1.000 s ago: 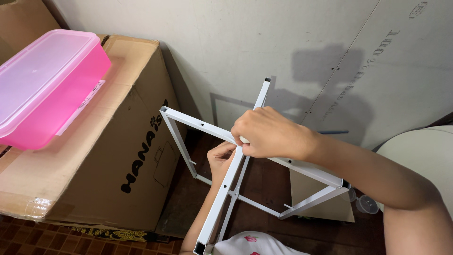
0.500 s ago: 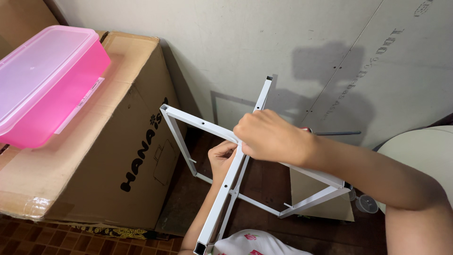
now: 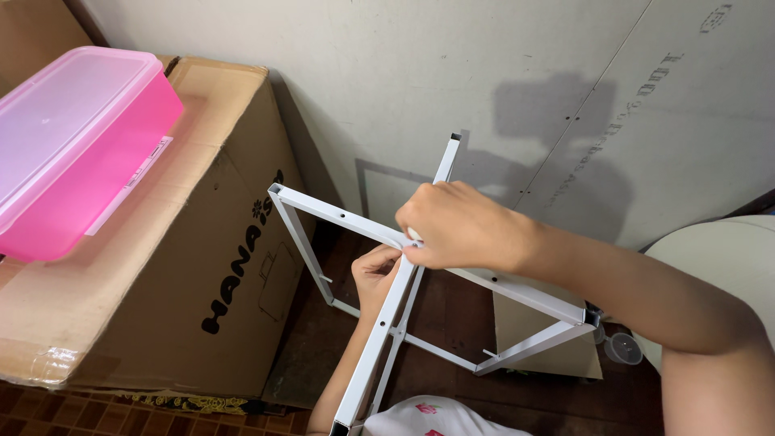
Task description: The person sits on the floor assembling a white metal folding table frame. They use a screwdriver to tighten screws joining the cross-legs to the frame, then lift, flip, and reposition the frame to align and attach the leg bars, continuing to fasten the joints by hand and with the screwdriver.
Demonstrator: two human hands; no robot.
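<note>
At centre frame, the right hand [image 3: 464, 226] pinches something small, perhaps a screw, onto the white metal frame [image 3: 517, 295] while the left hand [image 3: 375, 274] grips it from below; its thin square tubing looks light, stiff and best held near the joint.

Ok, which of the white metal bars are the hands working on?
The long bar running from the bottom edge up toward the wall. The right hand and left hand meet where it crosses the rectangular frame; the frame's other bars are untouched.

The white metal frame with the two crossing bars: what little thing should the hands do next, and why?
Probably keep both hands pinching at the crossing and steady it. The right hand covers the spot where the two bars of the white metal frame meet, and the left hand presses from underneath, so whatever joins them there seems unfinished; the joint itself is hidden.
</note>
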